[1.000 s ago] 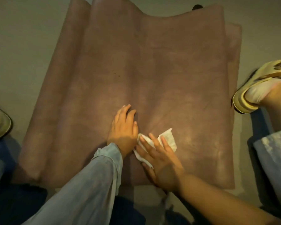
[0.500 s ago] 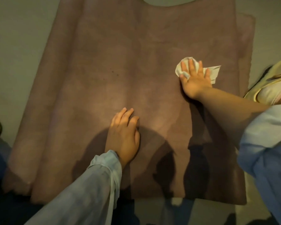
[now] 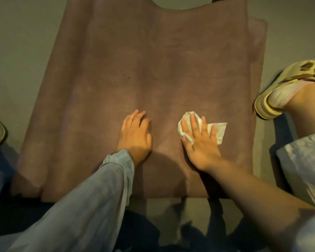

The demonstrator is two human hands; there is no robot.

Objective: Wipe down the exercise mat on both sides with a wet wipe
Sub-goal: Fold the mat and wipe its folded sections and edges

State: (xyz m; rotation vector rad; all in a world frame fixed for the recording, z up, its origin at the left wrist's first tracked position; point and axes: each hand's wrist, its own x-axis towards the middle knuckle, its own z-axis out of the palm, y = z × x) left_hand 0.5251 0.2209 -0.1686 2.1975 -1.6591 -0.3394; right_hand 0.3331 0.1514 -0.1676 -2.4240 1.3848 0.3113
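- Head view: brown exercise mat [image 3: 153, 70] fills centre frame, lying on the floor [image 3: 16, 42].
- Left hand [image 3: 135, 135] rests on it, fingers relaxed.
- Right hand [image 3: 200, 140], fingers spread, presses the white wet wipe [image 3: 219, 130] flat, right of centre.

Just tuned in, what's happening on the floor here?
A person is crouched over a brown exercise mat spread on the floor, wiping it. The right hand presses a crumpled white wet wipe flat against the mat with straight fingers, near the mat's close right part. The left hand rests on the mat beside it, apparently steadying it. A few small dark spots show further up the mat. A yellow slipper sits just off the right edge.
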